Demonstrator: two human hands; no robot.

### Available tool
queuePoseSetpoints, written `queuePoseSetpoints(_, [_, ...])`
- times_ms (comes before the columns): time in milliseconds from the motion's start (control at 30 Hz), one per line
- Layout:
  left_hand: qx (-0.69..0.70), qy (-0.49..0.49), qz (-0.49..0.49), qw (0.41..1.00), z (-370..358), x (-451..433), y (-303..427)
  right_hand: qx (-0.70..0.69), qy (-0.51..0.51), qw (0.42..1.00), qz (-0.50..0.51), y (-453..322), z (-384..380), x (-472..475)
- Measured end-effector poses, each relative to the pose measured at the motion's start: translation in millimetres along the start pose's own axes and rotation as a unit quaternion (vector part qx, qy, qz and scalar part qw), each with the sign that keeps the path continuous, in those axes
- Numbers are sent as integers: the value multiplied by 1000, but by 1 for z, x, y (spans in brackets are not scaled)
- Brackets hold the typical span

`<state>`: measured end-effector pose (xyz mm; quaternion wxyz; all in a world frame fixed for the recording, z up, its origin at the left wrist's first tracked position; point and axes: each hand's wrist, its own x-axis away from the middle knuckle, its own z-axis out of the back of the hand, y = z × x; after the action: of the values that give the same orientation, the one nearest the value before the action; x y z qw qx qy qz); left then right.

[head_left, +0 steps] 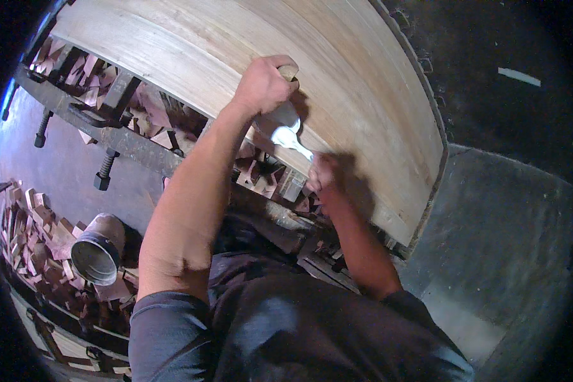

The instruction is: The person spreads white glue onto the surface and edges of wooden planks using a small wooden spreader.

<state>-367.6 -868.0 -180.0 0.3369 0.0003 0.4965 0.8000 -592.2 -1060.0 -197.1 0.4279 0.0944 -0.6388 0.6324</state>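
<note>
A broad panel of pale wooden strips point(200, 47) lies before me. Over its near edge, my left hand point(269, 85) is closed around a piece with a rounded, tan, wood-like end point(288, 72). A smooth metallic tool part point(286, 134), bright with glare, extends from below that hand towards my right hand point(321, 173). The right hand, blurred, is closed at its lower end, lower right of my left hand. Both hands seem to hold one two-handed tool, but its exact kind cannot be told. My fingers and the glare hide much of it.
A steel rail point(143, 153) with threaded bolts point(106, 169) runs beside the panel. Wood offcuts point(153, 107) lie beneath and beyond it. At the lower left, a tilted bucket point(95, 258) rests among more offcuts. A pale strip point(519, 76) lies on the dark floor at upper right.
</note>
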Motion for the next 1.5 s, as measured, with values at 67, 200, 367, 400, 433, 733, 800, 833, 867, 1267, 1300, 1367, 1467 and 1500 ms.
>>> queuePoseSetpoints(67, [-1, -28, 19, 999, 3, 1, -2, 88, 58, 994, -14, -28, -2, 13])
queuePoseSetpoints(200, [14, 17, 54, 998, 5, -1, 10, 199, 48, 976, 77, -64, 27, 16])
queuePoseSetpoints(367, [54, -22, 67, 996, 10, -2, 10, 601, 11, 693, 399, -126, -26, 5])
queuePoseSetpoints(400, [45, -23, 47, 998, 11, -1, 8, 649, -5, 638, 415, -134, -39, 4])
queuePoseSetpoints(433, [35, -25, 28, 999, 11, 0, 6, 694, -17, 616, 371, -139, -49, 3])
queuePoseSetpoints(733, [146, 27, 119, 982, -1, 4, -1, 583, -140, 647, 471, -132, -61, -20])
queuePoseSetpoints(800, [146, 23, 134, 980, 1, 5, 1, 603, -43, 663, 442, -140, -70, -13])
queuePoseSetpoints(833, [146, 20, 141, 979, 2, 5, 2, 611, 7, 668, 425, -140, -76, -9])
queuePoseSetpoints(867, [140, 23, 130, 981, 2, 6, 1, 706, 35, 594, 384, -134, -77, -11])
queuePoseSetpoints(1267, [154, 3, 153, 976, 7, 6, 2, 725, 14, 581, 370, -102, -74, -13])
queuePoseSetpoints(1300, [151, 8, 151, 977, 6, 5, 1, 756, 13, 566, 328, -102, -84, -5])
queuePoseSetpoints(1367, [148, 15, 137, 979, 4, 3, 5, 659, -12, 605, 447, -65, -61, -28])
queuePoseSetpoints(1467, [161, -17, 142, 977, 6, 1, 8, 560, -68, 692, 451, -69, -31, -71])
queuePoseSetpoints(1500, [136, -9, 127, 983, 6, 3, -1, 459, -49, 808, 366, -102, -59, -49])
